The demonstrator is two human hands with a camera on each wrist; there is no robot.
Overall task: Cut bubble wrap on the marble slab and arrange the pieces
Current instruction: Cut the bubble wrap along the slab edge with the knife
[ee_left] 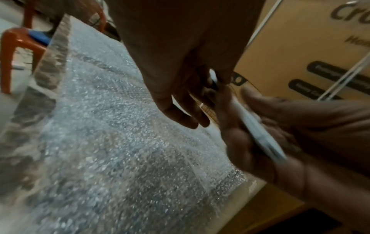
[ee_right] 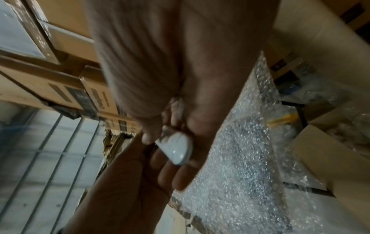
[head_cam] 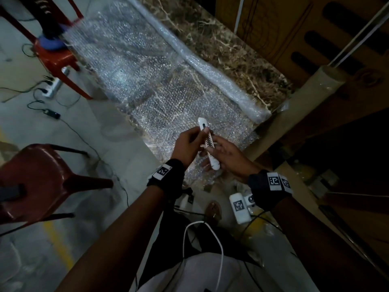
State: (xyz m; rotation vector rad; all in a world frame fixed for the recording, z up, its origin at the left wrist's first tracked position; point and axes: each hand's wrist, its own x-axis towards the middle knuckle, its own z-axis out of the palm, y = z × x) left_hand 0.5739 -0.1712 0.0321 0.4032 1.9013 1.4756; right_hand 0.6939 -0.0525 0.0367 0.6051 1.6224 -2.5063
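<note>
Head view, left hand [head_cam: 187,144] and right hand [head_cam: 229,157] gripping white cutter [head_cam: 207,142], red chairs [head_cam: 61,57] nearby

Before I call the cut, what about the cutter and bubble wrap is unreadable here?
- Cutter blade: too small and dim in the head view; left hand covers it in the left wrist view.
- Bubble wrap far end: blurred, cut off by the head view's top edge.

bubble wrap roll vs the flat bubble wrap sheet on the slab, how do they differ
The bubble wrap roll is wound into a long tube; the flat sheet is spread out in a single layer. The roll looks dense and whitish, hiding the marble slab; the sheet lets the marble's veins show through. The roll lies along the sheet's right edge, while the sheet covers most of the slab's left part. Both are clear bubbled plastic resting on the slab.
</note>
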